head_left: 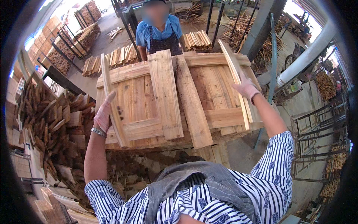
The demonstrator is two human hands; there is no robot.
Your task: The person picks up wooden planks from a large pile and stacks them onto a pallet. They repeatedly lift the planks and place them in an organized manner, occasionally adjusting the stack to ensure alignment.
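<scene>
We are steadying two narrow pale wooden slats standing on edge on a stack of flat pale wooden slatted panels (pixel 209 86), which is sitting on a surface we cannot see beneath it; our left hand (pixel 103 114) is pressing, fingers together and flat, against the left slat (pixel 112 108) at the near left edge, and our right hand (pixel 246 89) is closing its grip around the right slat (pixel 235 74) at the right edge; two loose broad wooden planks (pixel 179 97) are lying slantwise across the middle of the stack, between the slats.

From here we are judging that the left slat could be tipping outward, since only an open palm is holding it; the loose planks could be sliding toward the near edge if the stack is jolted; rough sawn edges could be driving splinters into bare fingers; a person in a blue shirt and dark apron (pixel 158 33) is standing at the far side, close enough to be struck by a swinging slat.

We are seeing no packages, labels or signs; only piles of rough wood offcuts (pixel 56 123) to the left and bundles of pale slats (pixel 119 56) on the far floor.
</scene>
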